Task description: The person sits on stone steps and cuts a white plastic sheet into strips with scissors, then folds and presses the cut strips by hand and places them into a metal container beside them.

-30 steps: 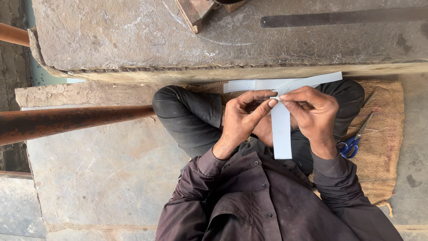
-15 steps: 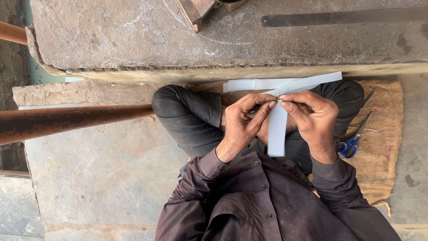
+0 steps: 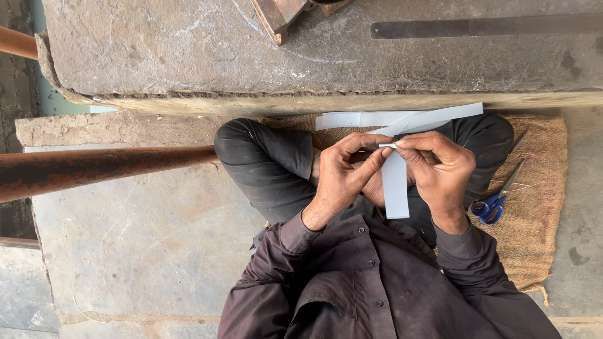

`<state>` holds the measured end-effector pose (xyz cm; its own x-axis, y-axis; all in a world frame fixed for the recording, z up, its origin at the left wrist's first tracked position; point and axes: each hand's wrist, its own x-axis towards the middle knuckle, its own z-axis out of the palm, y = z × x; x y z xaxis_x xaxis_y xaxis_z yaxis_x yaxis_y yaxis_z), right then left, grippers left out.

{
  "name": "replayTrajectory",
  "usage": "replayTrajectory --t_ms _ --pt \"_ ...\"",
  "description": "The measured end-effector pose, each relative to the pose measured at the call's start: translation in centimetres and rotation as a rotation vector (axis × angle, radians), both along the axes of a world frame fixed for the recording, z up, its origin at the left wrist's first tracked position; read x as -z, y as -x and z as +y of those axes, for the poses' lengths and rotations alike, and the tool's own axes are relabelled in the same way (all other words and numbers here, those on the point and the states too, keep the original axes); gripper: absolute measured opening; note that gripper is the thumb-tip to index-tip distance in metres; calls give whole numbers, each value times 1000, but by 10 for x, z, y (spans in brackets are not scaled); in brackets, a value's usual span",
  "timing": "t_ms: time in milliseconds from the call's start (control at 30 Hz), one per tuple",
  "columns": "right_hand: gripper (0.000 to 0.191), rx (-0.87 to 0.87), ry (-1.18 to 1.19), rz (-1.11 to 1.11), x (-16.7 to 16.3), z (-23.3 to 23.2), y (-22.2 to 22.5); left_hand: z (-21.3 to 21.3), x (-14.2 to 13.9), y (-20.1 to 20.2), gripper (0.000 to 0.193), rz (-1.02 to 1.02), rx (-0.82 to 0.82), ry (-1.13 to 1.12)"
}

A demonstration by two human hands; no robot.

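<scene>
My left hand [image 3: 342,172] and my right hand [image 3: 440,172] meet in front of my chest, over my crossed legs in dark trousers. Both pinch the top end of a white paper strip [image 3: 395,191], which hangs straight down between them. The fingertips of both hands touch at a small fold on its upper end. Several more long white strips [image 3: 408,118] lie across my knees, just beyond the hands. Scissors with blue handles [image 3: 494,202] rest on the burlap mat [image 3: 537,188], right of my right hand.
A thick stone slab [image 3: 251,56] runs across the top, with a long flat metal bar [image 3: 483,26] and a rusty angled piece [image 3: 273,17] on it. A rusty pipe [image 3: 94,169] reaches in from the left toward my knee. Stone floor [image 3: 144,251] lies at the left.
The fingers of both hands have drawn closer on the strip's top end, and the hanging strip has shifted up slightly. The hands stay in the same place.
</scene>
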<state>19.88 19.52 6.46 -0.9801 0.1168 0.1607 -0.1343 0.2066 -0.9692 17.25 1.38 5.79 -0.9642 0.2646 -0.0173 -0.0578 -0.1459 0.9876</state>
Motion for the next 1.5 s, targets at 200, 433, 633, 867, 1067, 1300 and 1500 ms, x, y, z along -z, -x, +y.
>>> replayTrajectory --t_ms 200,433,633,867,1067,1300,1500 --pt "12 36 31 -56 -6 -6 -1 1 -1 1 19 48 -32 50" --pt "24 8 156 -275 -16 -3 -1 -2 -9 2 17 120 -46 91" --pt "21 65 100 -241 -11 -6 -4 0 -11 1 17 179 -45 150" --pt "16 130 -98 -141 -2 -9 -8 4 -8 -4 13 229 -86 184" --pt "16 52 -46 -135 -6 -6 -6 4 -10 -3 15 152 -103 222" --pt "12 57 -86 -108 -7 -7 -4 0 -10 1 18 67 -45 95" --pt "12 75 -90 -94 -3 -8 -3 -1 -10 1 19 61 -20 107"
